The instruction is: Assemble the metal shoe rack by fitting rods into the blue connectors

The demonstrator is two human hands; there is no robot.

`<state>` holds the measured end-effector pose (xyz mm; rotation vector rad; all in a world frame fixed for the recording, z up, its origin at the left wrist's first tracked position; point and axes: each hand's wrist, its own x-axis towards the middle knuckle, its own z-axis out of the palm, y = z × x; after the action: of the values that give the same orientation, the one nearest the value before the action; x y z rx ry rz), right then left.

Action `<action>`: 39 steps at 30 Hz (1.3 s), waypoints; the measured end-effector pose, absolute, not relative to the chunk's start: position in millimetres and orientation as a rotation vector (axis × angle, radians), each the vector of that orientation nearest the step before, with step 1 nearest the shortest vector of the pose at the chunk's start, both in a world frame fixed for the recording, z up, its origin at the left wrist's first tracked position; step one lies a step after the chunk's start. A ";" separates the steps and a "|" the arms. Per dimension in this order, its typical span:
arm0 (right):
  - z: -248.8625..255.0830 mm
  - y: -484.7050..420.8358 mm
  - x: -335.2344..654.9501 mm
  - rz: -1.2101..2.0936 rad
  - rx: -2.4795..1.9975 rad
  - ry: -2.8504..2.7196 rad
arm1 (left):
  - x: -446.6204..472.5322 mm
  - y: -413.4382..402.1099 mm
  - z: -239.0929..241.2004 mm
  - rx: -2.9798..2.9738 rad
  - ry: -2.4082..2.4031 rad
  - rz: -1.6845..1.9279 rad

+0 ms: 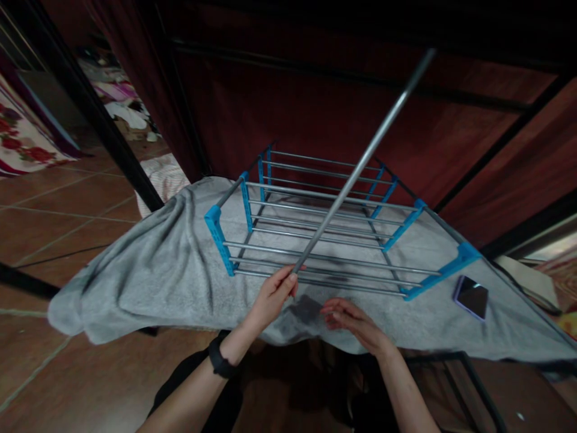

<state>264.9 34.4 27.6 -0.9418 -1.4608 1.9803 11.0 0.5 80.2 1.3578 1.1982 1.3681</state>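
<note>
Left hand: The left hand (276, 293) is closed around the lower end of a bare metal tube (360, 166), with the thumb laid along it. A black wristband (220, 358) is fitted on the same wrist.
Right hand: The right hand (354, 322) is released and grasps nothing; its fingers are loosely curled, near the front edge of the blanket, apart from the tube.
Held tube: Inclined from the left hand up and to the right, crossing the view of the rack. Its far end stands against the dark background; any contact with the rack cannot be confirmed from this single angle.
Rack: The tubular rack (297, 190) rests on a grey blanket (153, 282). Blue plastic brackets (217, 234) stand in a row at the left and right ends, joined by dark poles (232, 192); thin metal rods span between them.
Rack interior: Open framework; the blanket shows between the rods.
Support surface: Covered by the blanket, which hangs in folds at the left; its type cannot be determined.
Phone: A smartphone (471, 297) with a dark screen and purple edge lies on the blanket, just beside the rack's front right bracket.
Surroundings: Black metal posts (97, 111), tiled floor (54, 234).
</note>
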 end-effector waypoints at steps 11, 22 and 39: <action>29.5 47.9 282.4 1.782 -0.924 -1.064 | 3.4 1.4 59.5 2.295 1.471 1.085; 34.0 50.1 298.5 1.656 -0.906 -0.851 | -14.2 9.9 45.5 2.415 1.568 0.780; -0.9 63.2 333.9 1.537 -1.191 -0.531 | -21.5 17.8 32.4 2.481 1.604 0.447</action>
<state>333.9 63.2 -0.9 -1.1912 -0.5308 1.5368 -21.5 17.8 32.4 2.4808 1.6035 0.4468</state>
